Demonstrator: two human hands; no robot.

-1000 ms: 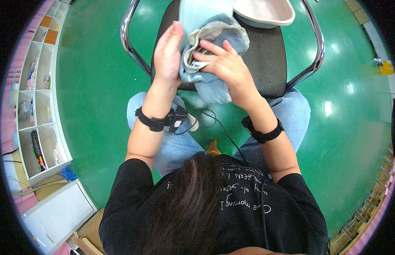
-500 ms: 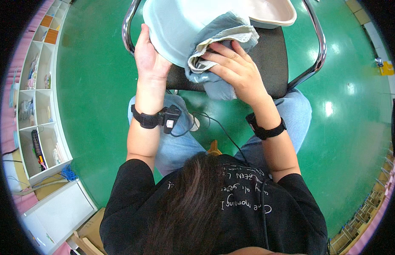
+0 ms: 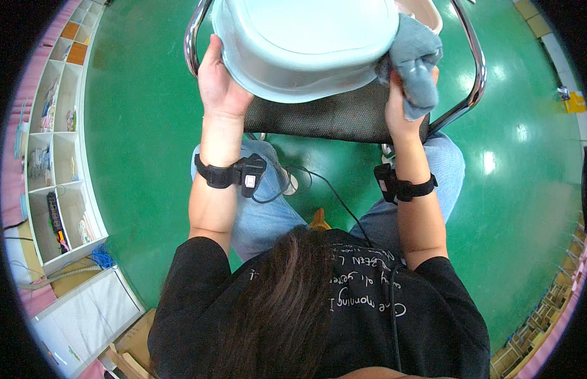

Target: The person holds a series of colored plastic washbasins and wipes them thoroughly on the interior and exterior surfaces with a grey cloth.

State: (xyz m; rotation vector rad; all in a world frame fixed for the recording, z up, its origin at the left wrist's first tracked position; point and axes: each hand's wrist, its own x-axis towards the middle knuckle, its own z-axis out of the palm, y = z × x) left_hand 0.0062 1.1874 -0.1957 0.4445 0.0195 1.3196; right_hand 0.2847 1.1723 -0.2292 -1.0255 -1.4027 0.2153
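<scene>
A pale blue plastic basin [image 3: 306,79] is tilted above the chair seat, its underside facing up toward me. On its left, my left hand [image 3: 222,88] grips the rim, palm partly turned up and thumb along the edge. My right hand [image 3: 402,110] is closed around a grey-blue cloth [image 3: 421,54] at the basin's right side. The cloth drapes over the right fingers and hides most of them. Behind it, part of a beige basin [image 3: 428,14] shows at the seat's right.
The black mesh chair seat [image 3: 325,120] has curved chrome armrests, one at left [image 3: 192,47] and one at right [image 3: 478,76]. A cable [image 3: 325,184] runs between my knees. White shelves [image 3: 66,161] line the far left, above a whiteboard [image 3: 88,319].
My right hand and the cloth have moved right, from the basin's middle to its right edge. The basin has tipped, showing more of its side wall. My left hand stays on the rim.
</scene>
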